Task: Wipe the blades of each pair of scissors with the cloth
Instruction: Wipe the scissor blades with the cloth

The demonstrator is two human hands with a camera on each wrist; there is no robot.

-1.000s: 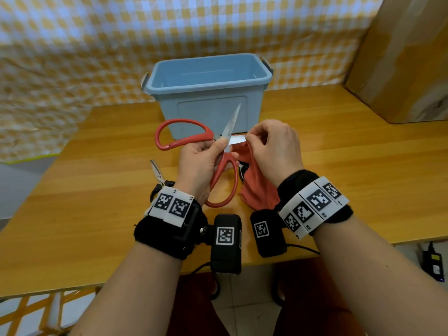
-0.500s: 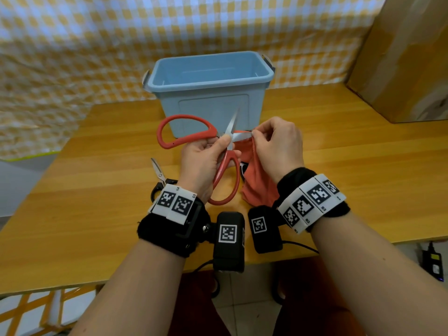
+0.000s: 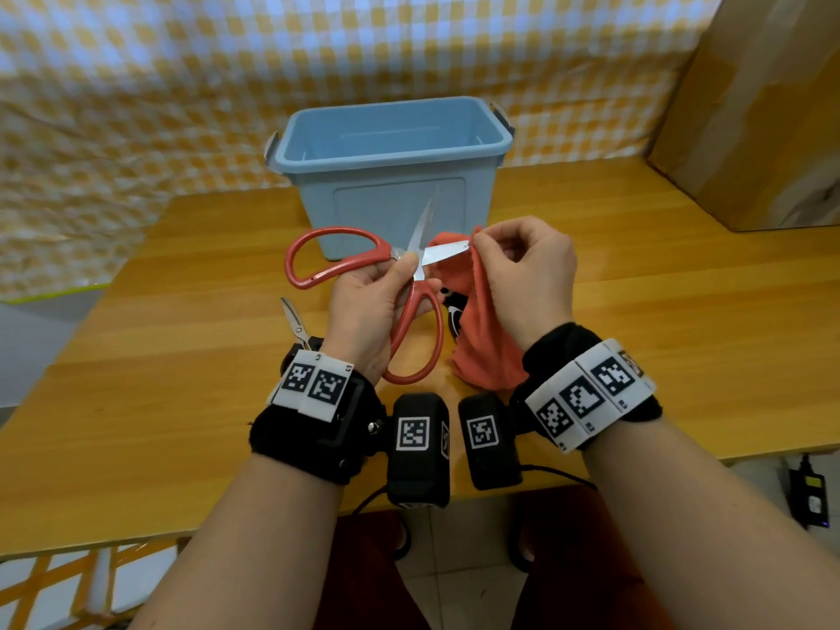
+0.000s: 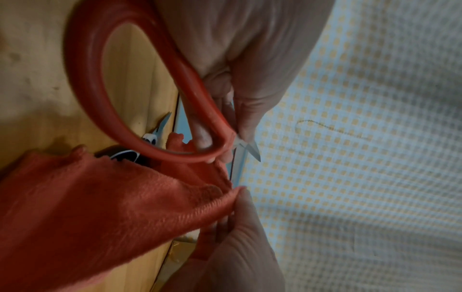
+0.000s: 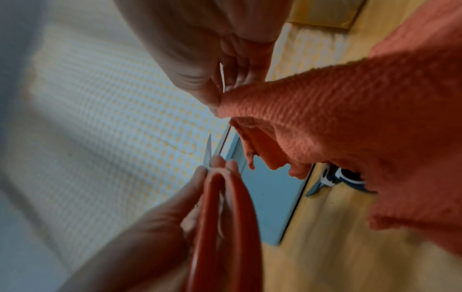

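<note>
Large red-handled scissors (image 3: 411,311) are held above the table with their blades spread apart. My left hand (image 3: 370,302) grips them at the pivot, thumb on the joint; the same handle loop (image 4: 120,110) fills the left wrist view. My right hand (image 3: 522,275) pinches an orange cloth (image 3: 482,338) around the tip of the right-pointing blade (image 3: 443,252). The other blade (image 3: 425,220) points up and away, bare. The cloth (image 5: 350,128) hangs down from my fingers. A second, smaller pair of scissors (image 3: 295,325) lies on the table left of my left wrist.
A light blue plastic bin (image 3: 391,170) stands just behind the scissors. A black and white object (image 3: 454,311) lies on the wooden table (image 3: 182,334) partly under the cloth. A cardboard box (image 3: 754,106) rises at the back right. A checked curtain hangs behind.
My right hand has slid the cloth outward along the blade to its tip. The scissors stay spread in my left hand, raised slightly.
</note>
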